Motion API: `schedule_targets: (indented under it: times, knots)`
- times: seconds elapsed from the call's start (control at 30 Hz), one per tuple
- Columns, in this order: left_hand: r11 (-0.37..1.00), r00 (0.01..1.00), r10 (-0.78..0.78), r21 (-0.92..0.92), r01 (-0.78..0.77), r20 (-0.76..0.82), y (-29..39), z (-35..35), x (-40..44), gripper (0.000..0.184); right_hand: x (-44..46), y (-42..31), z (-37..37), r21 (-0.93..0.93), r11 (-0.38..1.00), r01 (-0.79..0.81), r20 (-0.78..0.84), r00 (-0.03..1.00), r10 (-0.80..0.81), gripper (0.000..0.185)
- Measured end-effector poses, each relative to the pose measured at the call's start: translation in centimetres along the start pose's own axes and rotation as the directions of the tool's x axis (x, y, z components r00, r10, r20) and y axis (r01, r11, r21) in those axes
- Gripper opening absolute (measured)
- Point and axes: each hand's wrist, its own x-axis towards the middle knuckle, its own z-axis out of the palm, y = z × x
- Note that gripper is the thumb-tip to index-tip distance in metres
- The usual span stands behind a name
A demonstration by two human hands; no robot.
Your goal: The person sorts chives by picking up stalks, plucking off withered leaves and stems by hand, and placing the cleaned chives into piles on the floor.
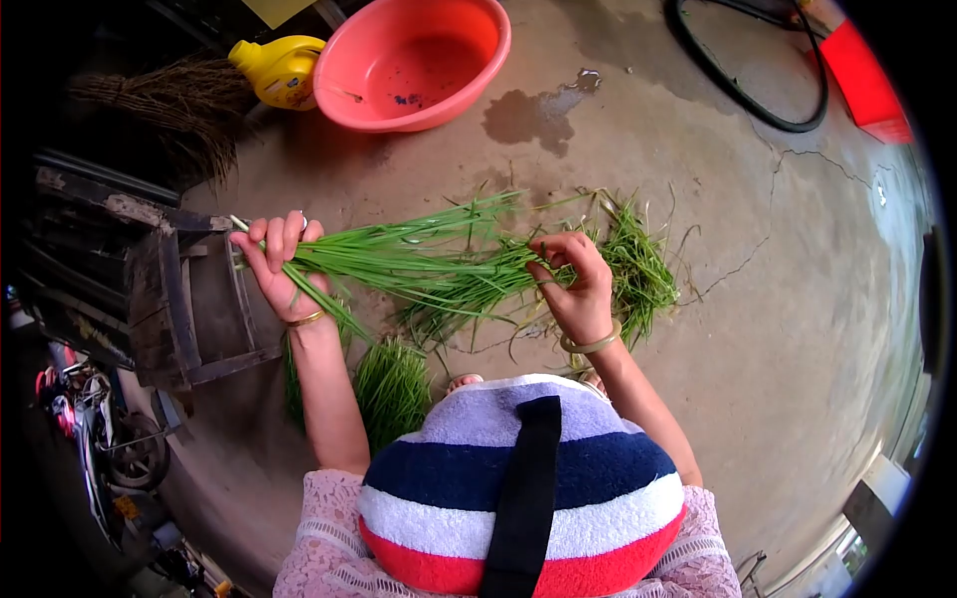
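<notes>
My left hand [277, 261] is wrapped round the pale stem ends of a bunch of long green chives [399, 244], whose leaves stretch to the right. At the tips of this bunch, my right hand [573, 274] is curled, with thumb and index finger pinching a thin chive leaf. Beneath the held bunch more chives [469, 304] lie on the floor. To the right of my right hand is a tangled heap of loose leaves [641, 264], partly hidden by the hand. Another thick bundle of chives [392, 389] sits beside my left forearm.
A pink basin [414, 70] with dark bits in it stands at the top, beside a yellow jug [279, 72]. A small wooden stool [194, 289] is left of my left hand. A black hose [738, 100] and a red box [865, 85] lie top right.
</notes>
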Motion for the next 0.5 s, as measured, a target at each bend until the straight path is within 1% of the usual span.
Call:
schedule_targets:
  times: [0.03,0.07,0.13,0.17,0.3,0.37,0.5]
  knots:
    - [1.000,0.999,0.003,0.031,-0.002,-0.033,-0.1,0.1,0.0,0.026,0.1,-0.3,0.1,-0.024,0.998,0.050,0.006,0.999,-0.050,0.023]
    - [0.998,0.998,0.006,0.063,-0.002,-0.066,-0.3,0.1,0.0,0.025,0.1,-0.5,0.2,-0.023,0.999,0.050,0.008,0.999,-0.049,0.023]
    - [0.997,0.998,-0.005,0.076,0.010,-0.066,-0.6,0.0,-0.1,0.024,0.1,-0.8,0.4,-0.022,0.994,0.109,0.025,0.994,-0.108,0.021]
    - [0.997,0.997,-0.014,0.069,0.019,-0.075,-0.8,0.0,-0.1,0.024,0.0,-0.9,0.4,-0.027,0.995,0.099,0.052,0.994,-0.098,0.021]
    - [0.997,0.996,-0.027,0.066,0.033,-0.091,-1.2,-0.1,-0.3,0.024,-0.1,-0.9,0.7,-0.002,0.998,0.056,0.062,0.997,-0.056,0.023]
    - [0.997,0.994,-0.025,0.069,0.032,-0.103,-1.3,-0.1,-0.3,0.024,-0.3,-0.7,0.7,-0.006,1.000,0.021,0.095,0.995,-0.021,0.023]
    - [0.998,0.994,-0.032,0.055,0.037,-0.100,-1.5,-0.1,-0.4,0.024,-0.4,-0.5,0.8,-0.037,0.999,0.010,0.102,0.995,-0.006,0.023]
